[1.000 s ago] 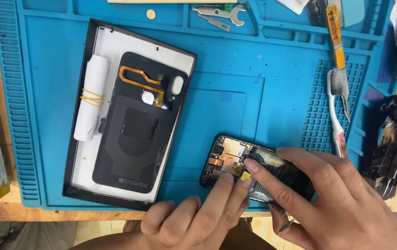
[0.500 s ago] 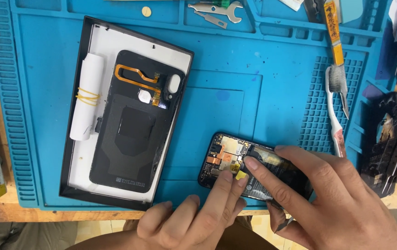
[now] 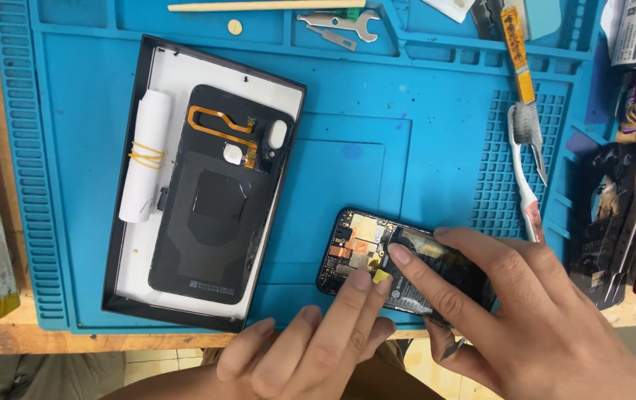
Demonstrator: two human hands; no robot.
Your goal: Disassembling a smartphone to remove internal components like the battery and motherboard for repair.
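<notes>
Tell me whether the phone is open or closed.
Open: the phone shows bare circuitry, and its back cover lies apart in the tray.

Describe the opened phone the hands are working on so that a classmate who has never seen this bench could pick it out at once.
Start at the big blue silicone work mat and go to its near edge, right of the shallow black tray. There lies the opened black phone, under the left hand and right hand. Unlike the detached black back cover in the tray, it shows copper-coloured circuitry.
</notes>
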